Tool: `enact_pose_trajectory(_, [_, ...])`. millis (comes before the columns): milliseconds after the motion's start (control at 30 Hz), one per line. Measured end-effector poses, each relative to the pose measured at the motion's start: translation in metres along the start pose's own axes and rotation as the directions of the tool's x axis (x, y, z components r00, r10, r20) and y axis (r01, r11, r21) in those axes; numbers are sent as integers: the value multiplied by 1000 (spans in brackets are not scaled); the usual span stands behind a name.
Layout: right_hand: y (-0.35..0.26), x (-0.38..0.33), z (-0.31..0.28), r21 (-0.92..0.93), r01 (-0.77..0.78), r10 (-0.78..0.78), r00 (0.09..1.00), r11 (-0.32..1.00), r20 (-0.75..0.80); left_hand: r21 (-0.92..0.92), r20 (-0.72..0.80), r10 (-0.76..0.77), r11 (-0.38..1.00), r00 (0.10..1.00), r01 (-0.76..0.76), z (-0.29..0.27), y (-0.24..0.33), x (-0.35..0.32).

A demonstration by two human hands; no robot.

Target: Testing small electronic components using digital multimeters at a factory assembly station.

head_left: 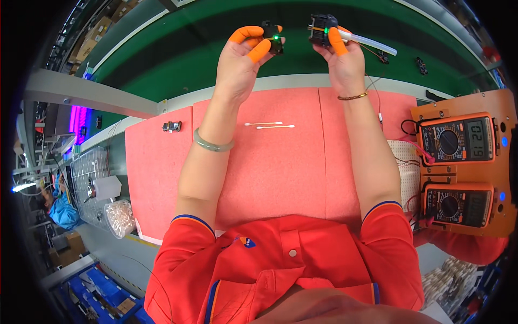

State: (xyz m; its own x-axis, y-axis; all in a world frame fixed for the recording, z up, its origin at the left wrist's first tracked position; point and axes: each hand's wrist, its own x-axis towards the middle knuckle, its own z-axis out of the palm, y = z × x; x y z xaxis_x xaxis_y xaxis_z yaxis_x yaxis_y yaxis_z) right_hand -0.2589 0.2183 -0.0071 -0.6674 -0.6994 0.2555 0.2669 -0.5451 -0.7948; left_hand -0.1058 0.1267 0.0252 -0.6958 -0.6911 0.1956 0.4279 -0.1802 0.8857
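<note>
At 12 o'clock in your view, your left hand (237, 63) is closed in a fingertip pinch on a black module (276, 47); its long axis runs from 11 to 5 o'clock. At 1 o'clock, your right hand (346, 66) is closed on a second black module (318, 33) and a pale tube (373, 44), whose free end points between 3 and 4 o'clock.

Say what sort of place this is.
Probably an electronics assembly or testing workshop: orange multimeters at the right, a pink mat, and green-lit black devices in the left hand and right hand.
</note>
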Motion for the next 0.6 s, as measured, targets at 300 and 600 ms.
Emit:
enact_pose_trajectory(300, [7,-2,-1,-38,-104,101,991,994,-83,-457,252,30,885,967,92,5,16,-6])
enact_pose_trajectory(600, [9,-1,-4,-10,-73,71,990,997,-122,-384,-2,-199,905,980,183,-6,-8,10])
